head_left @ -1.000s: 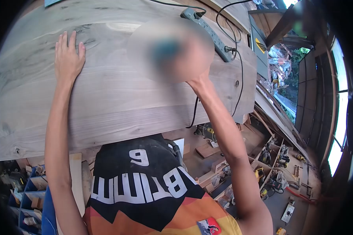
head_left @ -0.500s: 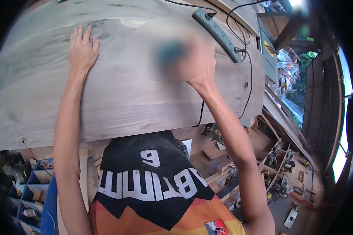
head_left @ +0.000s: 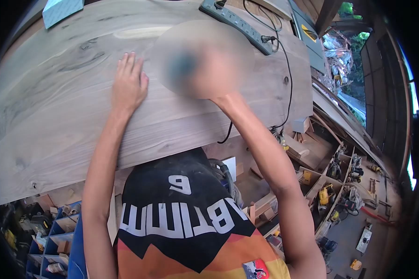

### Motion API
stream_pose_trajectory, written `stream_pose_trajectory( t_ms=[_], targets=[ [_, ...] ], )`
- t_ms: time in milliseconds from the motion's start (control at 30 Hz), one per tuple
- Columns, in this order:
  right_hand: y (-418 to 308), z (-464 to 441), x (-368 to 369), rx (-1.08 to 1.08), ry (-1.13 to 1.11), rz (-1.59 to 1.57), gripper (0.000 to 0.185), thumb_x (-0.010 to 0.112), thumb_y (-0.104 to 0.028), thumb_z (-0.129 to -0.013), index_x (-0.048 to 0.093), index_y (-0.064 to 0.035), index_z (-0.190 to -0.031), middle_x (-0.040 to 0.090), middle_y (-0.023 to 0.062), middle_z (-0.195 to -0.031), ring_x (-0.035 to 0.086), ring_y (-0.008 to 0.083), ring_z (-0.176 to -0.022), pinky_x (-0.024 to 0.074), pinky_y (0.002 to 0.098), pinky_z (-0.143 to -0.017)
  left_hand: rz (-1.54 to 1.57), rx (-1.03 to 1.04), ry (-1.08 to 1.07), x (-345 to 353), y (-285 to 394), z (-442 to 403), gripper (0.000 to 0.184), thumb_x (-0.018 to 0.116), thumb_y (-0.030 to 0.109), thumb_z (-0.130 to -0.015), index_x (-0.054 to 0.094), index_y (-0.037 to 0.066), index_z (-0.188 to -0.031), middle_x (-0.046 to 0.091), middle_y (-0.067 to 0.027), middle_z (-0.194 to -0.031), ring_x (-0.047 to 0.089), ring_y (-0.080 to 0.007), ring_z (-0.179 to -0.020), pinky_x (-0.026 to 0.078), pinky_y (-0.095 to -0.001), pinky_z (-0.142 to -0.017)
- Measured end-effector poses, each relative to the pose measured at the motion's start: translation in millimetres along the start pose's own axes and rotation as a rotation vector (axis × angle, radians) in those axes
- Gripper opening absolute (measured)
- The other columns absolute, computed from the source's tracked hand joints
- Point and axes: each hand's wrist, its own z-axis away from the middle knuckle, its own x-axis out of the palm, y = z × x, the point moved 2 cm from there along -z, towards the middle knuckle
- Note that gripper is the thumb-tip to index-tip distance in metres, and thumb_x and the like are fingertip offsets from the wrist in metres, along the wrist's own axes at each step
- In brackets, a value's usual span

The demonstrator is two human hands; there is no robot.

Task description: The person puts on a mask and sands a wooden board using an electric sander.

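Note:
A broad grey-brown wooden slab (head_left: 79,121) with dark swirling grain spans the view in front of my body. My left hand (head_left: 129,83) lies flat on the slab, fingers stretched forward and the thumb a little apart, with nothing in it. Further right, my right hand (head_left: 216,72) is over the slab inside a blurred patch, so its fingers cannot be made out. A teal object (head_left: 183,67) shows at that hand's left side, too smeared to identify. From below the blur, a black cord (head_left: 226,135) runs to the slab's near edge.
A grey power strip (head_left: 237,23) with plugs and cables lies at the slab's far right. A light-blue sheet (head_left: 62,10) is at the far left. Below stand blue compartments (head_left: 63,225) at left and wooden bins holding yellow power tools (head_left: 325,197) at right.
My left hand has slid right along the slab, closer to my right hand. The teal object and my right hand appear slightly further left. The view has shifted, bringing in the light-blue sheet.

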Motion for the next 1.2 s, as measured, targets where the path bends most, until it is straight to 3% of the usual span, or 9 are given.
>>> stream_pose_trajectory(
  t_ms=[267,333,433,467,567,700,800,900,1200],
  targets=[
    [47,12,-12,0.109,-0.03,0.074,0.047,0.085,-0.032,-0.074,0.065,-0.0196,-0.114,0.062,0.0156,-0.109,0.066,0.0405,-0.101,0.0575,0.0515,-0.076,0.098,0.222,-0.341,13,124,74,0.061,0.064,0.035,-0.096,0.055,0.007,-0.15,0.041,-0.0233,-0.162,0.028,-0.0457,-0.155,0.019,-0.0596,-0.127],
    [51,22,-11,0.107,-0.024,0.038,0.046,0.085,-0.031,-0.074,0.066,-0.0195,-0.114,0.062,0.0154,-0.11,0.066,0.04,-0.101,0.057,0.0518,-0.077,0.337,0.376,-0.629,7,157,96,0.059,0.065,0.039,-0.095,0.06,0.009,-0.145,0.043,-0.0217,-0.161,0.031,-0.0432,-0.154,0.018,-0.06,-0.128],
    [68,14,-9,0.169,0.078,0.07,0.046,0.085,-0.031,-0.074,0.066,-0.0187,-0.114,0.062,0.0158,-0.109,0.066,0.04,-0.102,0.0568,0.0522,-0.078,0.623,0.448,-0.667,13,187,132,0.044,0.063,0.043,-0.099,0.076,0.011,-0.125,0.063,-0.0143,-0.146,0.042,-0.0321,-0.15,0.019,-0.0564,-0.129],
    [70,11,-11,0.196,0.067,0.103,0.046,0.085,-0.031,-0.074,0.066,-0.018,-0.114,0.062,0.0162,-0.108,0.065,0.0399,-0.101,0.0565,0.0525,-0.077,0.726,0.409,-0.693,6,189,129,0.038,0.065,0.037,-0.099,0.077,0.009,-0.122,0.071,-0.0139,-0.134,0.054,-0.0311,-0.141,0.028,-0.0521,-0.126],
    [71,25,-21,0.18,-0.058,0.054,0.044,0.082,-0.028,-0.077,0.064,-0.0172,-0.115,0.058,0.0198,-0.111,0.062,0.0423,-0.102,0.0566,0.0544,-0.077,0.954,0.126,-0.678,-7,176,129,0.03,0.07,0.027,-0.097,0.078,0.007,-0.118,0.074,-0.0133,-0.128,0.061,-0.0319,-0.134,0.041,-0.0473,-0.119],
    [71,37,-20,0.165,-0.015,0.014,0.041,0.081,-0.027,-0.079,0.064,-0.0155,-0.114,0.059,0.0204,-0.11,0.062,0.0425,-0.101,0.0565,0.0546,-0.076,0.686,-0.079,-0.204,-18,127,114,0.028,0.072,0.016,-0.093,0.077,0.002,-0.116,0.07,-0.0205,-0.132,0.067,-0.0366,-0.122,0.057,-0.0444,-0.102],
    [88,24,-19,0.207,-0.008,0.056,0.04,0.081,-0.027,-0.079,0.065,-0.0165,-0.114,0.059,0.0191,-0.109,0.063,0.0415,-0.101,0.0565,0.0542,-0.075,0.929,-0.009,-0.375,-28,114,98,0.03,0.073,0.012,-0.089,0.076,-0.001,-0.116,0.067,-0.0215,-0.136,0.068,-0.0362,-0.119,0.063,-0.0413,-0.089],
    [88,30,-25,0.209,-0.068,0.076,0.04,0.081,-0.028,-0.079,0.065,-0.017,-0.114,0.06,0.0186,-0.11,0.063,0.0414,-0.101,0.0567,0.0537,-0.075,0.942,0.071,-0.418,-29,108,94,0.036,0.077,0.014,-0.085,0.075,-0.002,-0.117,0.066,-0.0213,-0.139,0.07,-0.0347,-0.112,0.065,-0.0382,-0.08],
    [78,0,-18,0.194,-0.036,0.086,0.048,0.085,-0.031,-0.077,0.064,-0.017,-0.118,0.062,0.0161,-0.107,0.066,0.0398,-0.103,0.0567,0.0522,-0.079,1.037,0.127,-0.532,-29,103,100,0.034,0.076,0.014,-0.08,0.077,-0.004,-0.109,0.072,-0.023,-0.127,0.075,-0.0319,-0.095,0.063,-0.0379,-0.079]
  ],
)
